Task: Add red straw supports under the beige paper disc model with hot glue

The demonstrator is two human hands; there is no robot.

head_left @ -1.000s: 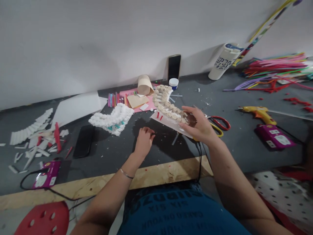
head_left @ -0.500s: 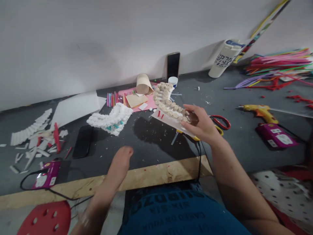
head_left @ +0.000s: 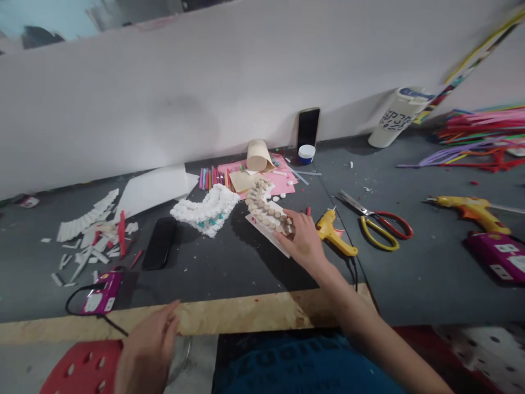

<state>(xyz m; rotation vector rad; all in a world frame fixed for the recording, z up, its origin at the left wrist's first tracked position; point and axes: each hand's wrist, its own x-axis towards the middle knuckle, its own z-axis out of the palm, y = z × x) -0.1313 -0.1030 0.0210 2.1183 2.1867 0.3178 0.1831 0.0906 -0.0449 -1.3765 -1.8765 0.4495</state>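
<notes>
We list first a white card [head_left: 266,229] set with rows of beige paper rolls [head_left: 264,210], lying on the dark worktop [head_left: 229,273] just right of a white paper-curl strip [head_left: 207,210], with our right hand [head_left: 301,238] at its near end, fingers [head_left: 289,221] pressed together and curled over the rolls. Beside that hand stand a yellow glue gun [head_left: 333,232] and, further right, red-and-yellow-handled scissors [head_left: 379,227]. Our left hand [head_left: 150,350] is nearest the plywood edge [head_left: 246,314], well apart from the card, its fingers [head_left: 170,317] loosely together and slightly curled, and a black phone [head_left: 159,243] lies on the worktop beyond it.
</notes>
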